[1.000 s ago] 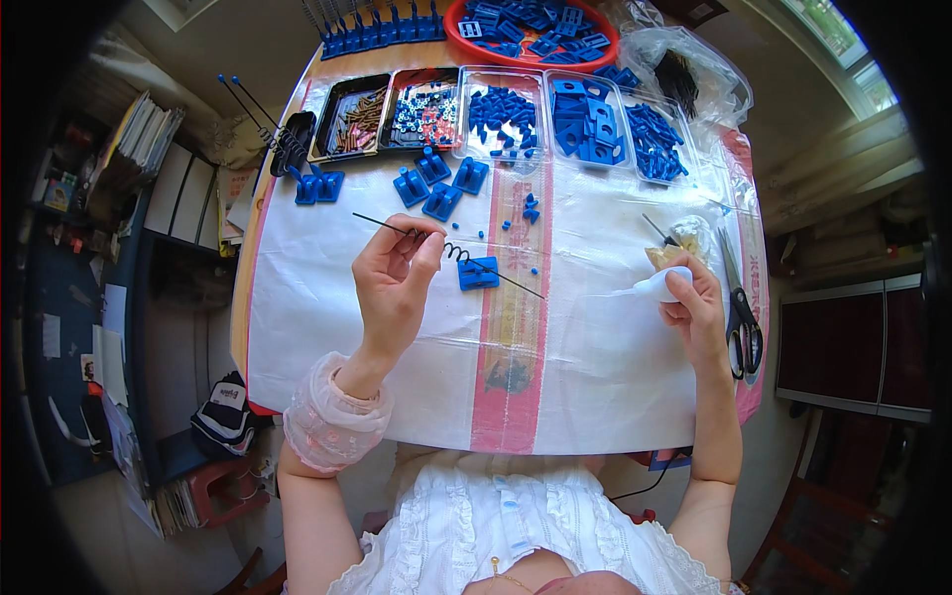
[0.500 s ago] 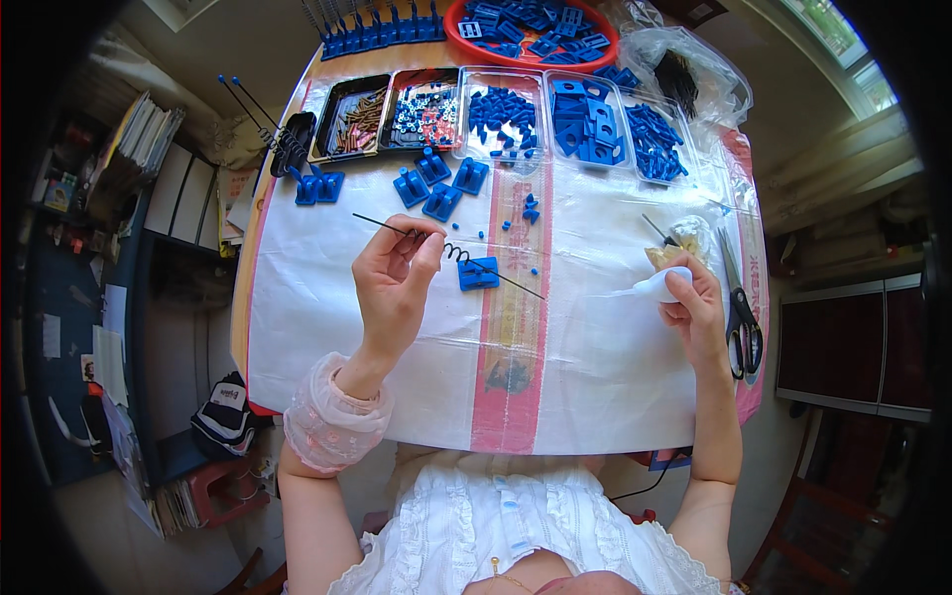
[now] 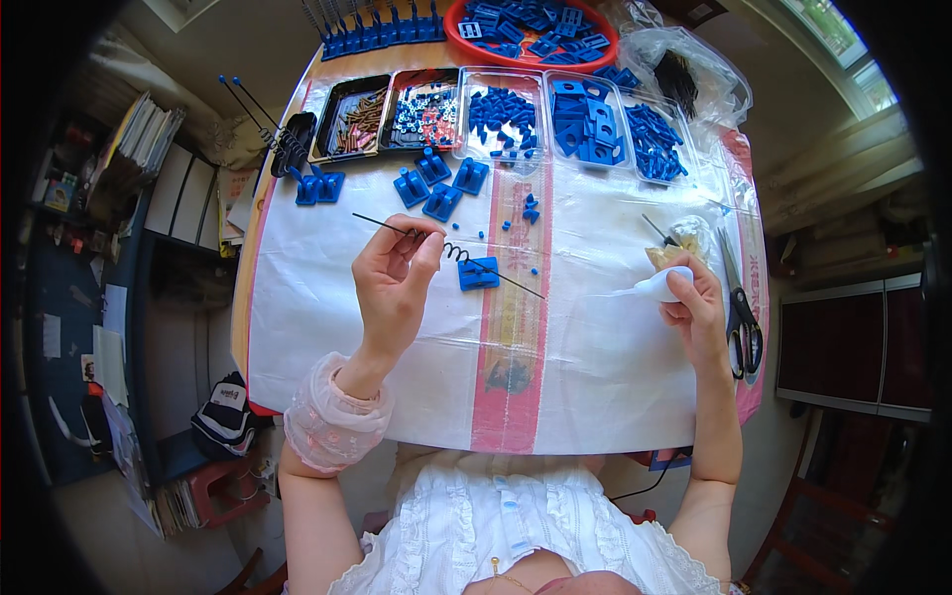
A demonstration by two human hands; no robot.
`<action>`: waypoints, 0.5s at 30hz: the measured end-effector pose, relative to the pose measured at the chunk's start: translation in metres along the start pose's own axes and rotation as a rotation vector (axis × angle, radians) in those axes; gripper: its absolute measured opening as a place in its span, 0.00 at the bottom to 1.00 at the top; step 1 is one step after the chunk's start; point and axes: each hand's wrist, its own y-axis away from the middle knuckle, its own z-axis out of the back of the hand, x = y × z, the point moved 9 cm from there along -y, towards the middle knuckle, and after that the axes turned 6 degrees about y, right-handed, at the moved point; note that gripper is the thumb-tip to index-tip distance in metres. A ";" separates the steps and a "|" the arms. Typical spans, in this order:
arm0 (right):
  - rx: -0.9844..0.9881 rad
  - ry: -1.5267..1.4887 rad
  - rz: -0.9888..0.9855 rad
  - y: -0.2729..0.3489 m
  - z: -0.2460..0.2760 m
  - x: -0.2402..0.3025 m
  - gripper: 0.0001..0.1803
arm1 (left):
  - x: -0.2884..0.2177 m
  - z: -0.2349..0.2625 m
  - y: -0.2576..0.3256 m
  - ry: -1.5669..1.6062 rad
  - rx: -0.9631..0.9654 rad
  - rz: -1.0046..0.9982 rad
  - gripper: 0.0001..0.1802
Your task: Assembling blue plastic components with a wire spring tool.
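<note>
My left hand (image 3: pixel 392 283) pinches a black wire (image 3: pixel 516 285) that has a coiled middle and straight ends. The wire slants down to the right, and its lower part passes over a blue plastic base (image 3: pixel 480 283) on the table; whether they touch I cannot tell. Out to the right, my right hand (image 3: pixel 702 315) is closed round a small white squeeze bottle (image 3: pixel 651 289), whose thin nozzle points left. Small blue caps (image 3: pixel 535 272) lie loose near the wire. Beyond my left hand sit several blue bases with upright parts (image 3: pixel 442 201).
Along the far side stand trays of brown screws (image 3: pixel 363 117), nuts (image 3: pixel 421 114) and blue pieces (image 3: pixel 587 124). A red basin (image 3: pixel 607 61) of blue parts is behind them. Scissors (image 3: pixel 742 327) and crumpled plastic (image 3: pixel 693 238) lie at the right.
</note>
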 end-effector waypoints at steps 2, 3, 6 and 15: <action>0.005 0.005 -0.008 0.000 0.001 -0.001 0.08 | 0.000 0.000 0.000 -0.003 -0.001 0.000 0.03; 0.009 0.009 -0.017 -0.001 0.001 -0.002 0.09 | 0.000 0.000 0.000 -0.006 -0.001 0.001 0.03; 0.006 0.004 -0.023 0.000 0.000 -0.002 0.08 | 0.000 0.001 0.000 -0.008 -0.002 -0.001 0.03; 0.005 0.004 -0.030 0.000 0.000 -0.001 0.06 | -0.001 0.000 0.000 -0.010 -0.003 -0.002 0.03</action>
